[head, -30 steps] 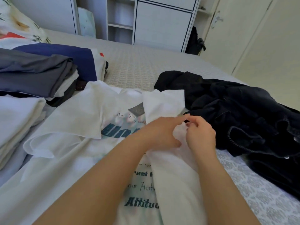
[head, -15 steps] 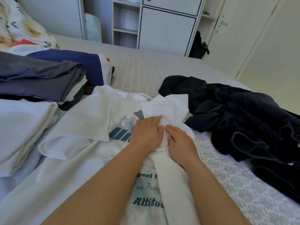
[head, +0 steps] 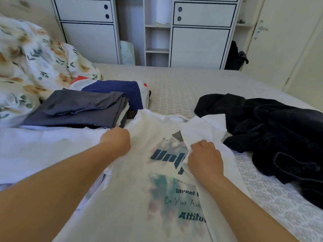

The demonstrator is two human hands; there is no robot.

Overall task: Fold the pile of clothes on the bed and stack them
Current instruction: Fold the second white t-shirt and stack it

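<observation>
A white T-shirt (head: 139, 198) with teal print lies face up on the bed in front of me. Its right side and sleeve are folded in over the chest. My right hand (head: 205, 158) rests on that folded strip, fingers bent onto the cloth. My left hand (head: 116, 140) grips the shirt's left shoulder area, fingers curled into the fabric. To the left stands a stack of folded clothes (head: 78, 109), grey on top with navy behind. A heap of unfolded black clothes (head: 272, 130) lies to the right.
A floral duvet (head: 35, 67) is bunched at the far left. Folded white cloth (head: 35, 147) lies under my left forearm. The patterned bedspread (head: 183, 88) runs back to a white wardrobe (head: 197, 44); a door (head: 279, 41) is at the right.
My left hand left the folded right strip and moved left to the shirt's left shoulder, taking hold there. My right hand stayed on the strip. The camera tilted up.
</observation>
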